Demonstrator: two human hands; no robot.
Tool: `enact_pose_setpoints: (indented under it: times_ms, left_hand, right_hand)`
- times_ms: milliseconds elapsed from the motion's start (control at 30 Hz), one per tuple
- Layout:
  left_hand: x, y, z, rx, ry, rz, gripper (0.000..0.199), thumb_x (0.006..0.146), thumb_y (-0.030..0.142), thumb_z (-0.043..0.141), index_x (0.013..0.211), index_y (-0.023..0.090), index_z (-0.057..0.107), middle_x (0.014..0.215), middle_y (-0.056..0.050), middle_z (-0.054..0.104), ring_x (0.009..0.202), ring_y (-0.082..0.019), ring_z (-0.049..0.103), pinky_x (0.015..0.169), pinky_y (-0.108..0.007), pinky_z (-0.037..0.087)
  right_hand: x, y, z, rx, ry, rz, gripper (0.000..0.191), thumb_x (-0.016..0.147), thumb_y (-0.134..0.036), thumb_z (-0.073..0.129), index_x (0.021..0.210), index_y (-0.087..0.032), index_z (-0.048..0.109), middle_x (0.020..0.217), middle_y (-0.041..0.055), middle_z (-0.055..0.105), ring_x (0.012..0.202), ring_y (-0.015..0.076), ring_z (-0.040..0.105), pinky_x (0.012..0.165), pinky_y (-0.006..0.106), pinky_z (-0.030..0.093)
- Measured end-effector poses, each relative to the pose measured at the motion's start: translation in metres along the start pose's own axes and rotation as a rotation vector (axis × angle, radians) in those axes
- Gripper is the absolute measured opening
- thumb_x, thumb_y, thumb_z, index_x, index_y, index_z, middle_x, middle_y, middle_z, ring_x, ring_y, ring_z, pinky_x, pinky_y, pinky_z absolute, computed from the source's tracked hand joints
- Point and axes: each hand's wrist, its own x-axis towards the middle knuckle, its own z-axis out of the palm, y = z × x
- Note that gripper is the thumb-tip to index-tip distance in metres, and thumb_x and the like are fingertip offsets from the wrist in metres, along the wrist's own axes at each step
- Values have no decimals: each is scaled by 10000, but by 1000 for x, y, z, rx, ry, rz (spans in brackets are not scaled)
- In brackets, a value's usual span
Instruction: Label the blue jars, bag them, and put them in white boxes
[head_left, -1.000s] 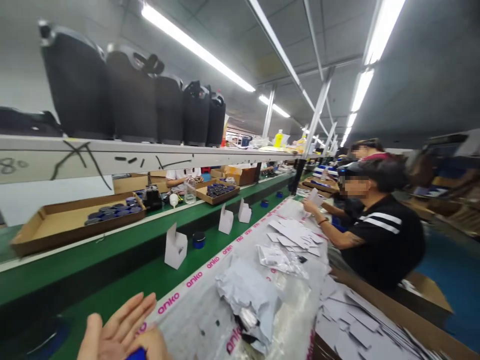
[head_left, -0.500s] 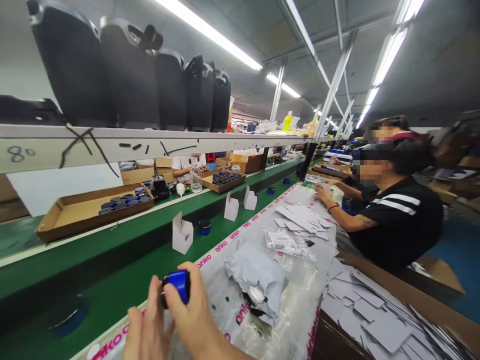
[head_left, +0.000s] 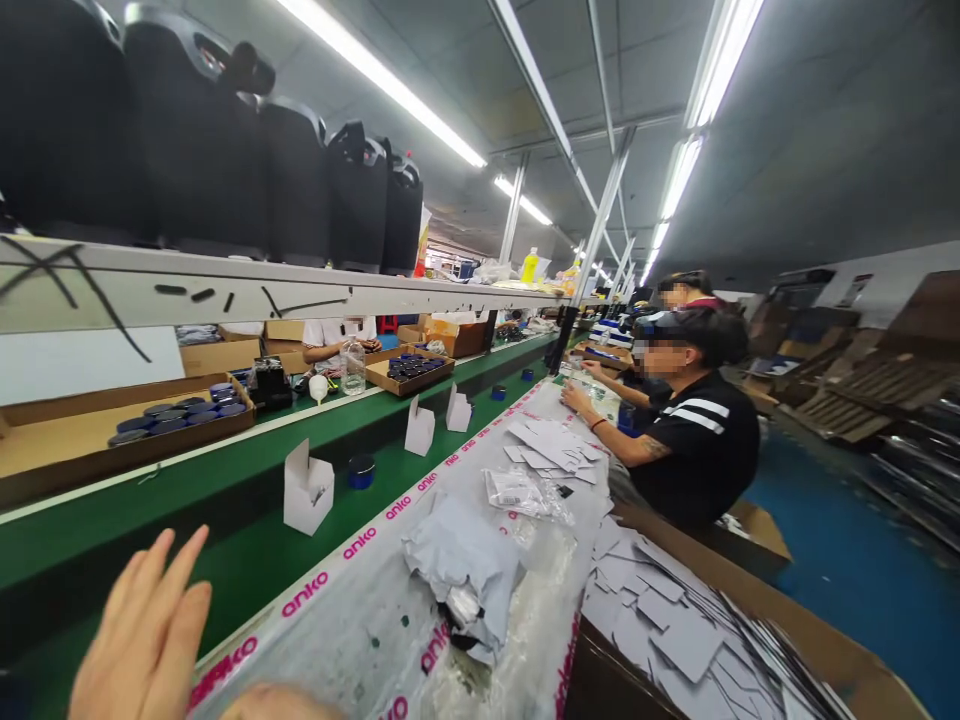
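Here's the long green belt (head_left: pixel 240 560), with a pale sheet (head_left: pixel 330 650) alongside; on the belt, the nearest white box (head_left: pixel 307 495), flap up, looks like light, creasable card, best held low by its sides. Left hand (head_left: pixel 139 630): fingers stretched, nothing visible in them; right hand (head_left: pixel 281 703), cropped, grip impossible to tell. Just beyond the box, a blue tub (head_left: pixel 361 473), probably rigid, smooth, grippable round its wall. Pink print along the sheet: "anko", repeated!

Green conveyor (head_left: pixel 247 565), left of center: open white cartons (head_left: pixel 309 500), blue round containers (head_left: pixel 361 473). Plastic-covered bench (head_left: pixel 352 625), lower center: crumpled grey bag (head_left: pixel 469 565), white cards (head_left: pixel 555 445). Shelf (head_left: pixel 315 292), upper left: black cases (head_left: pixel 206 165).
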Motion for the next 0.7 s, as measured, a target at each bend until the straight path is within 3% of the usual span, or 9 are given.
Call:
enact_pose_setpoints:
  times_ms: [100,133,200,267,367,433,567,700]
  left_hand:
    - [-3,7,-21,33,-6,-165,566,965,601,451,1326,215,655,1457,-130,626,1438,-406,496,1228,-623,342]
    - [-7,12,-26,27,-38,-165,537,951,607,475,1268,232,691,1395,-114,674,1385,-399,553,1192,-610,402]
    - [-17,24,-29,-3,-107,-56,487,923,603,517,1148,237,748,1329,-104,715,1314,-362,619,1120,-524,503]
    - [-25,31,-29,-14,-175,-21,447,902,589,572,1085,235,774,1332,-110,712,1282,-339,642,867,-386,634]
    - [-31,33,-31,-15,-212,-49,428,878,579,610,1074,241,784,1340,-116,704,1260,-325,651,570,-255,586]
    - [-32,30,-37,-15,-182,-55,401,868,570,616,1031,246,788,1282,-108,728,1211,-307,673,589,-261,581]
    - [-28,19,-61,24,23,-55,337,825,542,637,751,226,728,1026,-79,756,1031,-271,704,859,-366,578]
    - [-19,-8,-94,105,321,-348,326,793,535,640,772,214,692,1042,-69,738,1016,-291,680,1040,-500,497]
  right_hand:
    - [-30,-33,-18,219,-220,99,575,783,-772,523,648,-217,587,620,12,567,449,114,347,442,245,321]
    - [-36,-45,-24,308,-298,148,624,817,-797,427,673,-210,583,637,18,585,412,88,265,402,224,260]
    - [-42,-63,-35,693,-414,210,547,916,-685,406,814,-192,620,685,13,613,411,54,182,400,177,158]
    - [-42,-73,-41,855,-507,203,490,988,-600,358,915,-201,632,706,31,648,407,56,193,399,171,136]
    - [-42,-76,-40,892,-578,184,466,1019,-568,337,969,-206,627,730,49,671,410,58,218,396,170,141]
    - [-43,-74,-37,880,-589,175,447,1021,-559,354,980,-204,623,744,49,674,416,55,224,397,169,142]
    - [-42,-71,-36,849,-592,152,397,1012,-545,402,984,-212,617,752,45,675,423,54,229,404,170,140]
    - [-37,-71,-37,841,-564,164,374,1000,-540,436,972,-212,615,753,54,685,426,56,252,404,173,162]
